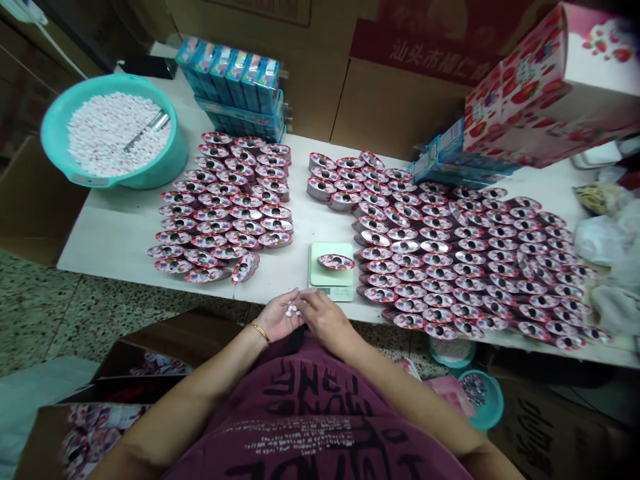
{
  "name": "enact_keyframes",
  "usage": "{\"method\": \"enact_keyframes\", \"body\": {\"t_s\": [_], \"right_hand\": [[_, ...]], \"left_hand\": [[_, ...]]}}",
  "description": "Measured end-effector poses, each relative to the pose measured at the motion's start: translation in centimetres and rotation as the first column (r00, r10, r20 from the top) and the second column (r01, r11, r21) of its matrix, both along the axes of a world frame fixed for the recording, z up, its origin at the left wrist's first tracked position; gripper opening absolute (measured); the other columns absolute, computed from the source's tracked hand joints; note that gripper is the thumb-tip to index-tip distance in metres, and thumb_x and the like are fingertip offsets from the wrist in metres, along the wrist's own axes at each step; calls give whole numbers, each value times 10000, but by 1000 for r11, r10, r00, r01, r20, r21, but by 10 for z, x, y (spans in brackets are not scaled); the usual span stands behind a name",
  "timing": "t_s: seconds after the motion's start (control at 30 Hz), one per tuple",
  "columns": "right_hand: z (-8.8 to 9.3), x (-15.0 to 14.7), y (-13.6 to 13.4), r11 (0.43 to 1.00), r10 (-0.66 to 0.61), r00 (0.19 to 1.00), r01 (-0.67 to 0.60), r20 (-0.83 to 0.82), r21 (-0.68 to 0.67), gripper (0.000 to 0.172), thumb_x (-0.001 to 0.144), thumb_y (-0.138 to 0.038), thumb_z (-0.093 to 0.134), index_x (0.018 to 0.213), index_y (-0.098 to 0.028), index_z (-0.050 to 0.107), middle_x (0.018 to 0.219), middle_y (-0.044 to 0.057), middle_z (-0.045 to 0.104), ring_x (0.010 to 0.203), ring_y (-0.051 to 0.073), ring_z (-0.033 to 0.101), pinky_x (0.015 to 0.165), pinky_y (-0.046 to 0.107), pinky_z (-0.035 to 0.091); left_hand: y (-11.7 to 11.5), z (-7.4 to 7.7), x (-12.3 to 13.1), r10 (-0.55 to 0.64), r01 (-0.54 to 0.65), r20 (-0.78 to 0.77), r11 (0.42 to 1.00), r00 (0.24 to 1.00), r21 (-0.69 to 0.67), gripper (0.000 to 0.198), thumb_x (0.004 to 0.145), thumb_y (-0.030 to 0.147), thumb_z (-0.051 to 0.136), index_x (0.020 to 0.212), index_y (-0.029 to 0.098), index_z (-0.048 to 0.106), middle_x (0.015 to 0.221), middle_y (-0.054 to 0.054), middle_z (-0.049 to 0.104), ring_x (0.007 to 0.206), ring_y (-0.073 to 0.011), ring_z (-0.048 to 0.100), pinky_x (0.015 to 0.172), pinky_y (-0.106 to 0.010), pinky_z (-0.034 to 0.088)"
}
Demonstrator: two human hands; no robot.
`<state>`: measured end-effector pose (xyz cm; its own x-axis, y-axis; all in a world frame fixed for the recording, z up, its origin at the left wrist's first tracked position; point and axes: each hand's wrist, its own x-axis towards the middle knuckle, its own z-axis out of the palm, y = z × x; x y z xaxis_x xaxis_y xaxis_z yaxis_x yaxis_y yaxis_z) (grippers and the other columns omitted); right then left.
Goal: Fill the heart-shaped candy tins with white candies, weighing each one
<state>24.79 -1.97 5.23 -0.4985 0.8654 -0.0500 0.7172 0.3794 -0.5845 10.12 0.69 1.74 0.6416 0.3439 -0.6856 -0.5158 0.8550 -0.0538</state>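
My left hand (pixel 278 320) is cupped palm up at the table's front edge and holds a few small white candies (pixel 292 311). Bent over that palm, my right hand (pixel 326 323) has its fingers curled together beside the candies; whether anything is between them is hidden. Just beyond my hands lies a pale green scale (pixel 315 275) with one red-and-white oval-topped container (pixel 336 263) resting on it. Its top has a dark hole, and its contents do not show. The scale's display is partly covered by my right fingers.
Rows of similar containers stand left (pixel 210 227) and right (pixel 470 272) on the white table (pixel 117 230). A turquoise basin (pixel 177 150) of white candies holds a metal scoop (pixel 145 132). Blue boxes (pixel 240 120), a strawberry-print carton (pixel 530 87) and cardboard boxes (pixel 395 110) stand behind.
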Motion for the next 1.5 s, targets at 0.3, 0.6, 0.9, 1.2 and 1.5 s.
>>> {"method": "enact_keyframes", "body": {"t_s": [0.3,0.6,0.9,1.2,1.5], "right_hand": [[-9,-11,-8,989,131,991,-130,8,-73,116,810,-172,430,846,-144,537,864,58,515,822,159,444,719,265,411],[-18,21,19,944,-325,870,322,-371,-73,139,759,-108,447,838,-165,546,809,37,514,802,128,492,713,250,421],[-32,60,53,872,-460,864,483,-203,82,194,820,-189,402,893,-175,581,867,59,554,834,144,510,764,277,415],[-1,-15,-5,988,136,984,-125,116,-93,160,813,-177,431,914,-144,550,871,67,535,808,159,461,712,272,394],[-4,-16,-5,975,216,973,-211,78,-66,155,833,-182,405,919,-138,527,896,66,529,852,155,442,743,274,358]], "left_hand": [[-18,-11,-15,-17,14,-53,998,998,-53,172,777,150,433,727,77,581,662,-59,623,622,-114,581,656,-243,457],[2,-2,-1,-10,12,-34,998,999,59,254,770,161,436,937,17,561,901,-150,631,893,-186,573,837,-299,417],[10,0,-3,6,0,-59,996,998,91,292,758,178,455,985,19,549,1025,-170,591,1016,-222,514,877,-307,391],[-15,1,-11,-27,18,-108,996,994,-84,144,768,138,444,715,79,564,637,-43,615,592,-107,579,639,-252,470],[-18,2,-22,-46,37,-147,997,988,-60,144,770,141,443,715,80,562,646,-50,603,586,-105,569,613,-239,466]]}}
